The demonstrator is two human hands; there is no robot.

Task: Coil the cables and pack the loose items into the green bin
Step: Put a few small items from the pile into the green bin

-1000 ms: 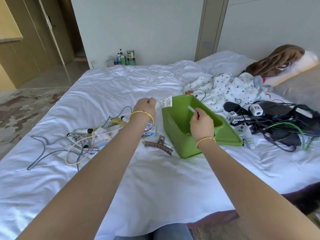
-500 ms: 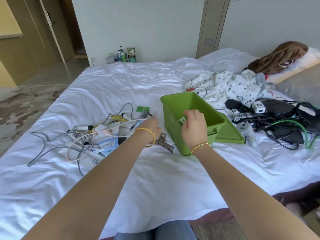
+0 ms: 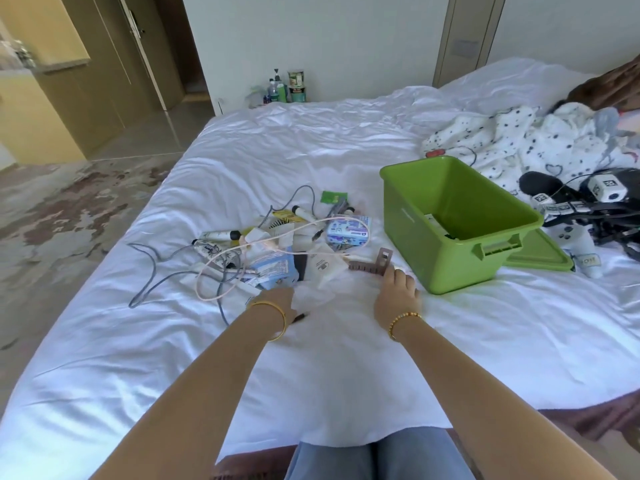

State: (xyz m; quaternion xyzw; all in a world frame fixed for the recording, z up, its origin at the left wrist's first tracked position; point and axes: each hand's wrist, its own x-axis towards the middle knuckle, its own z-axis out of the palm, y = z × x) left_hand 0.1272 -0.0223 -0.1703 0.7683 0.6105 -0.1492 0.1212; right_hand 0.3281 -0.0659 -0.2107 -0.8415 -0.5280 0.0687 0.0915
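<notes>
Reaching beside green bin [image 3: 446, 237] — right hand [image 3: 398, 299] loose (fingertips at clip [image 3: 372, 263]); left hand [image 3: 277, 299] unclear.

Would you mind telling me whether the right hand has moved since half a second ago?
Yes: the right hand left the green bin and now rests on the sheet.

Open green bin [image 3: 446, 244] sits upright right of tangled cables [image 3: 221, 268] and loose items [image 3: 348, 232].

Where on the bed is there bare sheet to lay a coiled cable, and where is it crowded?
Bare: the sheet near the arms, and the stretch beyond the pile toward the bottles. Crowded: the pile left of the bin, and the black gear right of it.
</notes>
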